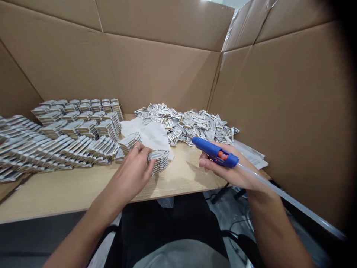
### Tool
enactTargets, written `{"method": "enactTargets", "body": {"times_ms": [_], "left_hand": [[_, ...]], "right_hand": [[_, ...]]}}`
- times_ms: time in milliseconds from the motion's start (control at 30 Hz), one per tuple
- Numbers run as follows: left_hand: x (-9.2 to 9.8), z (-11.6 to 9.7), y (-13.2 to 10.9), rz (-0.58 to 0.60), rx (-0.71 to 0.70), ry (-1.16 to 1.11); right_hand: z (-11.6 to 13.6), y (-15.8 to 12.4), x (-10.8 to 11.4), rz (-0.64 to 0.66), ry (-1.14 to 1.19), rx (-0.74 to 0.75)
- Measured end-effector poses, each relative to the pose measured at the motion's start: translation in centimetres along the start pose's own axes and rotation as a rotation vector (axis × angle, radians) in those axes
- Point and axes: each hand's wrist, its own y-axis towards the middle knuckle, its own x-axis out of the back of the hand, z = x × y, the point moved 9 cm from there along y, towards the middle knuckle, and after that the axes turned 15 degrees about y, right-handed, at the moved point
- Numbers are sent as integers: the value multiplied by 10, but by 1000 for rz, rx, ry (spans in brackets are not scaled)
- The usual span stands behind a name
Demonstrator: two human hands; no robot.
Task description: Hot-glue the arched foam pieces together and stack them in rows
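Observation:
In my right hand [234, 175] is a blue hot glue gun [214, 150], held with its nozzle pointing left. An orange part shows inside its body. A long clear glue stick [287, 199] trails from its back end down to the right. My left hand [135, 165], with a ring on one finger, has its thumb and fingers closed at the left side of a stack of small arch-shaped pieces [160, 162] on the table. Just behind that hand stands another stack [129, 141], partly covered by the fingers.
Many neat stacks of pieces [89, 128] fill the table's left side. A loose heap of pieces [195, 123] lies at the back right, beside white paper sheeting [152, 132]. Cardboard walls [164, 70] enclose the wooden table [69, 190] behind and at the sides.

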Motion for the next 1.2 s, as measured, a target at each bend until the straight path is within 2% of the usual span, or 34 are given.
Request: {"method": "enactTargets", "body": {"times_ms": [733,1200], "left_hand": [[-5,4,0,128,147,82],[-4,6,-2,84,165,95]], "right_hand": [[-4,-1,-2,7,-22,-5],[-6,1,-3,13,-38,25]]}}
